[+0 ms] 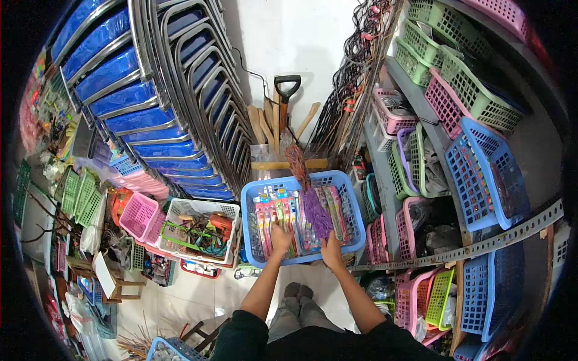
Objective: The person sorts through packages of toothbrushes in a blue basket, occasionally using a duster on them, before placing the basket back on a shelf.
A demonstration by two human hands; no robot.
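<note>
Between the stacked blue chairs [150, 114] and the shelving of plastic baskets, a blue basket [348, 198] is seen low in the middle of the view, its floor covered with a row of packaged toothbrushes [289, 210] laid side by side; a purple duster [313, 207] with a mottled handle is laid across the packs, its handle slanted up past the far rim. The left hand [280, 236] is reached into the basket and is laid on the packs near the front edge, fingers spread loosely; whether a pack is actually pinched cannot be told. The right hand [331, 245] is placed at the basket's near rim just beside the duster's purple end; its fingers are curled, but it cannot be told whether the rim or the duster is grasped. To the left of the basket a white basket [174, 207] of tools is set, with a pink basket [137, 213] beside it; a shovel handle [286, 90] is propped against the white wall beyond.
</note>
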